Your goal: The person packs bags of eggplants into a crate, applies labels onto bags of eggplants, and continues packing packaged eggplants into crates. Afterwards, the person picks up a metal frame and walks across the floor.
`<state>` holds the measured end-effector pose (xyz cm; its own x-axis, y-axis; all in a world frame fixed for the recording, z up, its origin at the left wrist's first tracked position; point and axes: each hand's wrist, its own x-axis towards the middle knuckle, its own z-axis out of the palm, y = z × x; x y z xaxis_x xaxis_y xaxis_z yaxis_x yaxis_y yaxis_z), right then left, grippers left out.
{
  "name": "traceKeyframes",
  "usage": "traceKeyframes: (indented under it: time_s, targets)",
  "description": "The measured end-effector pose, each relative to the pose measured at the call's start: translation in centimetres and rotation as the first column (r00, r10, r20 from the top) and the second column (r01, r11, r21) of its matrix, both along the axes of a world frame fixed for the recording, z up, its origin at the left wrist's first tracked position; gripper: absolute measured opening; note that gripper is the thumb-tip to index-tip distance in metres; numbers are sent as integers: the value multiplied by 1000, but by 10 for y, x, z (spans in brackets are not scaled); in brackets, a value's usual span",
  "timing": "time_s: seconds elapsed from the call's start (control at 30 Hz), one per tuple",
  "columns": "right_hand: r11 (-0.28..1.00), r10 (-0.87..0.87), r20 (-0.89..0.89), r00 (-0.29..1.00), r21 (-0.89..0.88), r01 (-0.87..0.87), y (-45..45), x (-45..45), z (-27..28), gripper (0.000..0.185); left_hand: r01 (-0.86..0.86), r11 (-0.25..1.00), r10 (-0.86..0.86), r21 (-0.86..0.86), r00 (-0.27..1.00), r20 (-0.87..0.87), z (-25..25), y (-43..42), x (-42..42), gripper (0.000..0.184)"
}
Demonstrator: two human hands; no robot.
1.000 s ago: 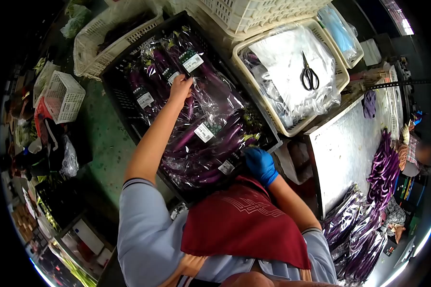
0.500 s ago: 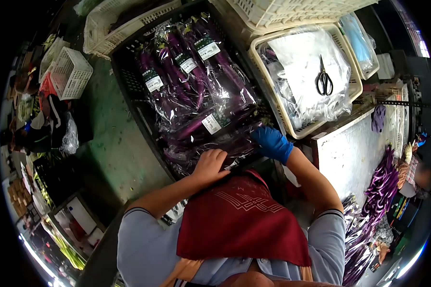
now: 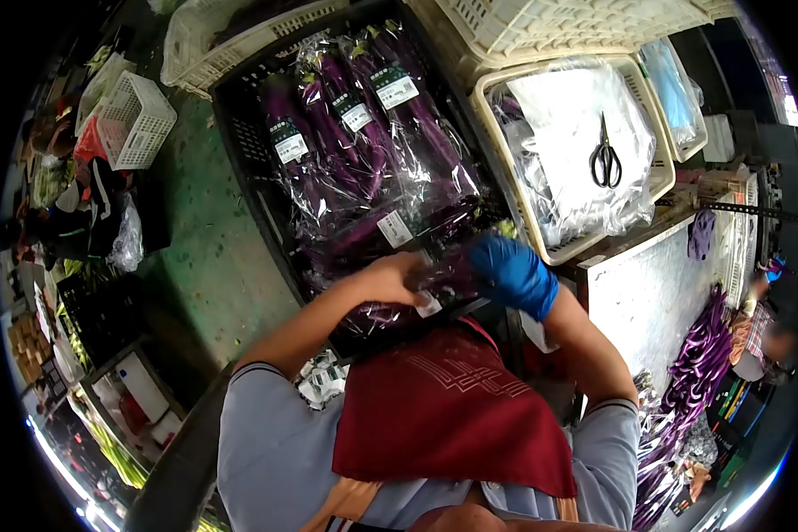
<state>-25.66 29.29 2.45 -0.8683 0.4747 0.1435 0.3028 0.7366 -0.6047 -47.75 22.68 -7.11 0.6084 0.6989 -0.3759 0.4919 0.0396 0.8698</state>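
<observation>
A black crate [image 3: 248, 151] in front of me holds several clear bags of long purple eggplants [image 3: 332, 142] with white labels. At its near end, my left hand [image 3: 392, 278], bare, curls around one side of a bagged bundle of eggplants [image 3: 452, 277]. A small white label shows by the fingertips. My right hand [image 3: 516, 277], in a blue glove, closes over the bundle's other end and is smeared by motion. Green stem ends show just above the glove. Another bag with a white label [image 3: 395, 229] lies crosswise beyond my left hand.
To the right, a cream basket [image 3: 563, 248] holds clear plastic bags and black scissors [image 3: 606, 164]. A metal table [image 3: 634, 297] carries a pile of loose eggplants [image 3: 700, 346]. Another person [image 3: 758, 328] is at the far right. White crates [image 3: 133, 124] stand left and behind.
My left hand has gone from lying flat on the bags to curling around a bundle. My gloved right hand has shifted slightly right and nearer me. The view has shifted a little.
</observation>
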Motion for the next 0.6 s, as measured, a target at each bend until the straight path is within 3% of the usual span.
traceKeyframes:
  time_s: [0.03, 0.07, 0.1, 0.17, 0.23, 0.27, 0.3, 0.37, 0.4, 0.43, 0.47, 0.5, 0.53, 0.57, 0.6]
  targets:
    - [1000, -19, 81, 997, 16, 18, 6, 1, -3, 30, -21, 992, 34, -126, 994, 100, 4, 7, 0, 75]
    - [999, -39, 165, 986, 32, 34, 11, 3, -7, 31, -10, 959, 15, -282, 1000, 15, 9, 17, -2, 73]
    - [998, -59, 248, 967, 50, 48, 17, 5, -11, 32, -48, 950, 79, -308, 993, 89, 5, 18, -7, 69]
    - [993, -100, 216, 971, 83, 84, 36, -9, 28, 37, -86, 933, 162, -349, 967, 196, -5, 25, -23, 74]
    - [922, -129, -63, 990, 359, 143, 56, -21, 50, 43, -142, 852, 270, -504, 944, 191, 54, 50, -42, 71]
    - [920, -151, -184, 971, 332, 206, 66, -28, 74, 44, -205, 831, 375, -518, 893, 249, 56, 54, -57, 66]
    - [917, -167, -303, 938, 301, 261, 73, -31, 93, 46, -267, 801, 478, -536, 824, 304, 58, 57, -76, 61]
    - [958, -215, -537, 816, 47, 284, 79, -17, 102, 39, -384, 714, 644, -585, 689, 333, 60, 54, -113, 61]
    - [900, -432, -624, 651, -340, 272, 61, -19, 89, 28, -438, 679, 715, -590, 579, 393, 54, 48, -133, 65]
    - [823, -541, -587, 602, -519, 233, 51, -16, 70, 18, -467, 662, 743, -586, 509, 434, 61, 43, -132, 73]
    - [759, -603, -342, 721, -524, 387, 45, -20, 61, 13, -493, 646, 763, -583, 438, 475, 69, 38, -130, 81]
    - [858, -498, -213, 841, -263, 442, 42, -12, 12, 12, -517, 631, 774, -578, 367, 517, 76, 32, -129, 90]
    - [925, -333, 40, 942, -182, 335, 34, -12, -2, 29, -491, 663, 746, -566, 361, 560, 86, 32, -128, 91]
    - [959, -255, -137, 957, -164, 232, 25, -21, -41, 31, -466, 692, 717, -551, 355, 600, 92, 31, -129, 93]
    - [972, -204, -68, 977, -136, 194, 18, -34, -64, 34, -472, 681, 727, -560, 343, 595, 100, 24, -131, 92]
